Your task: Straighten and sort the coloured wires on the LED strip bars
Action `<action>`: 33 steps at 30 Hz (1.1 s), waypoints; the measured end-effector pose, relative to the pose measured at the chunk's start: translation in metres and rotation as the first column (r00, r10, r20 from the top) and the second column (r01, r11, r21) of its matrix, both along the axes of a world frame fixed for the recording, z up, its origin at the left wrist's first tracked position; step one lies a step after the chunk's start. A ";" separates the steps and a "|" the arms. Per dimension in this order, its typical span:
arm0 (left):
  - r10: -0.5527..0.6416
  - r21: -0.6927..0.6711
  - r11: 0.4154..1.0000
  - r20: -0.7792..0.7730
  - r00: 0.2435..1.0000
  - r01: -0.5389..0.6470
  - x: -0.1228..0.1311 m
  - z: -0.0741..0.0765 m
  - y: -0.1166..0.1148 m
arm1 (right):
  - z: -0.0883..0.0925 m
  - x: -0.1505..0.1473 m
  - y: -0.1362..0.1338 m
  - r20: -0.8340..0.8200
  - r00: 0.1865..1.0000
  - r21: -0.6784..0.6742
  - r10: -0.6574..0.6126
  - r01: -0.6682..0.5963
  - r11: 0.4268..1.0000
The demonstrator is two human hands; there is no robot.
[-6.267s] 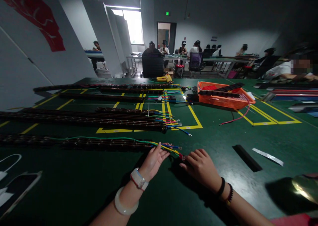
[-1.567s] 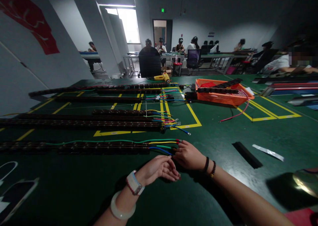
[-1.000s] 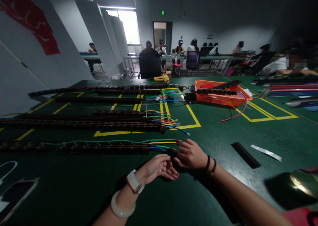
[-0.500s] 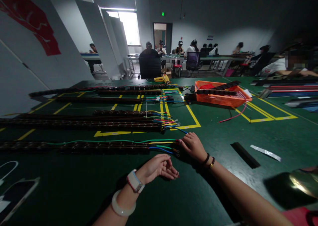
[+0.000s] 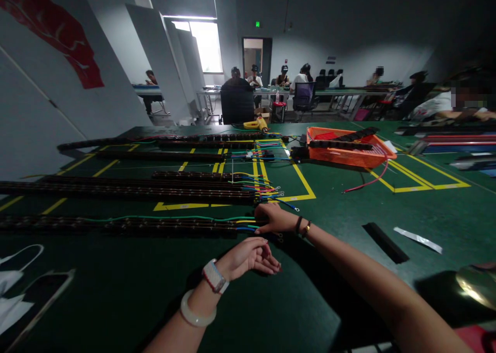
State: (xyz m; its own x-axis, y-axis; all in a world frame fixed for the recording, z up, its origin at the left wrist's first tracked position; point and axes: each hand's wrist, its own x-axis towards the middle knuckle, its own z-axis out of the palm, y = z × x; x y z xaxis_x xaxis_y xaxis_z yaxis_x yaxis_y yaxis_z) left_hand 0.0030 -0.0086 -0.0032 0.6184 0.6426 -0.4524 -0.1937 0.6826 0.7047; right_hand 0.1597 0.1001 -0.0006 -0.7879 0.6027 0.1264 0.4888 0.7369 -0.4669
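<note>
Wires [image 5: 245,229] partly behind right hand [image 5: 276,218]

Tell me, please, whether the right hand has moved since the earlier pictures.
Yes: judged against the yellow tape, the right hand has moved leftward in view, farther along the wires.

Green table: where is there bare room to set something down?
Free: between the red cable and the black strip; also between the watch and the dark flat device. Crowded: around the right hand, with wires and dark bundles.

Nearest black cable chain [image 5: 174,228] lying straight across centre-left, and from its right end run yellow, green, blue wires [image 5: 245,229]!
</note>
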 end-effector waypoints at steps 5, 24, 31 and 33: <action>0.005 -0.009 1.000 -0.014 1.000 -0.005 -0.001 -0.001 0.000 | 0.000 -0.008 0.014 0.155 0.975 -0.181 0.159 -0.130 0.975; 0.453 -0.045 0.891 0.109 0.885 -0.451 0.004 -0.005 0.007 | 0.013 -0.017 -0.002 0.166 0.986 0.063 -0.024 0.014 0.998; 0.735 -0.065 0.676 0.130 0.665 -0.734 0.027 -0.010 0.013 | 0.008 -0.021 -0.038 0.254 0.965 0.564 -0.069 -0.090 0.821; 0.814 -0.052 0.578 0.101 0.572 -0.814 0.040 -0.011 0.016 | 0.006 -0.022 -0.044 0.282 0.958 0.607 -0.053 -0.136 0.783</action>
